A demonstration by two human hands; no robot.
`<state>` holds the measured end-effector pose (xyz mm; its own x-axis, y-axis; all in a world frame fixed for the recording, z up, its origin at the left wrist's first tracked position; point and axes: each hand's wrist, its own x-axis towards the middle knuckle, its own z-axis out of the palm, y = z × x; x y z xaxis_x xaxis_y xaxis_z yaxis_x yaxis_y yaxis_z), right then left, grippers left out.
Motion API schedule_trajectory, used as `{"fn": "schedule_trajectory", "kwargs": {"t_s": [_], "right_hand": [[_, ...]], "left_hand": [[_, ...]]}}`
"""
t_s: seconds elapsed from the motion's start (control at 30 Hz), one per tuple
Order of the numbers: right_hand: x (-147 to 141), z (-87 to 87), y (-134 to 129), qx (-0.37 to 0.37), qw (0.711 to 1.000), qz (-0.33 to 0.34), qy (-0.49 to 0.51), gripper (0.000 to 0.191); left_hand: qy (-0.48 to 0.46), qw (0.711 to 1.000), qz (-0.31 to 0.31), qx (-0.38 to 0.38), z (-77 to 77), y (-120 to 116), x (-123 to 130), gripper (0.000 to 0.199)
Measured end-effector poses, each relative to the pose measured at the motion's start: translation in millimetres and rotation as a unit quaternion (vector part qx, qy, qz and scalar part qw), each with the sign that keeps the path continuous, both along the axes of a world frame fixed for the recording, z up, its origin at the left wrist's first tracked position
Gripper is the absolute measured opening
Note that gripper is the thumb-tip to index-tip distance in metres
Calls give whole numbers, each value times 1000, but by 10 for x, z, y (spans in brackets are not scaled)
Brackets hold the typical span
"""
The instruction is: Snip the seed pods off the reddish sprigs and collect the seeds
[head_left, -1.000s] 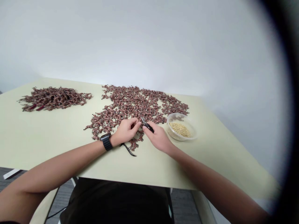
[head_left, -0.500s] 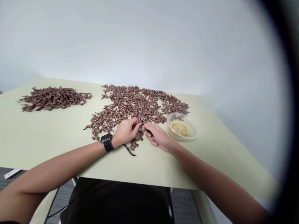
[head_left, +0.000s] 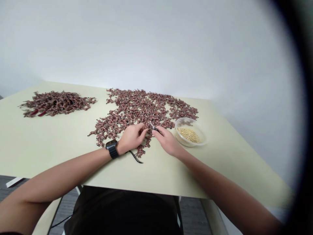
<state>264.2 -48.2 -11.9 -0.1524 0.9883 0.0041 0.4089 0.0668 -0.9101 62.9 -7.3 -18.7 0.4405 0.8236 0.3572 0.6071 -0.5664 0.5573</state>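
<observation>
My left hand (head_left: pixel 132 137) is closed in a pinch at the near edge of the spread of small brown, figure-like pieces (head_left: pixel 137 107); what its fingertips hold, if anything, is too small to make out. Just beside it, my right hand (head_left: pixel 168 141) is closed round a small hand tool (head_left: pixel 152 125) with a shiny metal tip and a black handle. The tip points up and left toward the left fingertips. A thin black curved item (head_left: pixel 136 158) lies on the table under the left wrist, partly hidden by it.
Right of my right hand stands a clear plastic bowl (head_left: pixel 178 138) of small yellow-gold bits (head_left: pixel 188 134). A denser pile of brown pieces (head_left: pixel 57 101) lies at the left, with dark red handles (head_left: pixel 42 113) at its near side. The pale table (head_left: pixel 156 176) meets a white wall behind.
My right hand has turned, so the tool's black handle is now mostly hidden in the palm and its tip sits slightly further right. The left hand has hardly moved.
</observation>
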Motion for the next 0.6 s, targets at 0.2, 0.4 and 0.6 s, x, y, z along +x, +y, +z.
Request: {"fn": "schedule_trajectory", "kwargs": {"t_s": [0.2,0.4,0.6], "right_hand": [[62,-55,11,201,942,-50,-263,24],[100,-74,23,261,895,-40,-360,30],[103,-110,49,276,875,-38,-395,32]], "left_hand": [[4,1000,14,6,46,12,-12,30],[18,999,29,12,77,29,-40,30],[27,999,21,11,76,21,-32,30]]}}
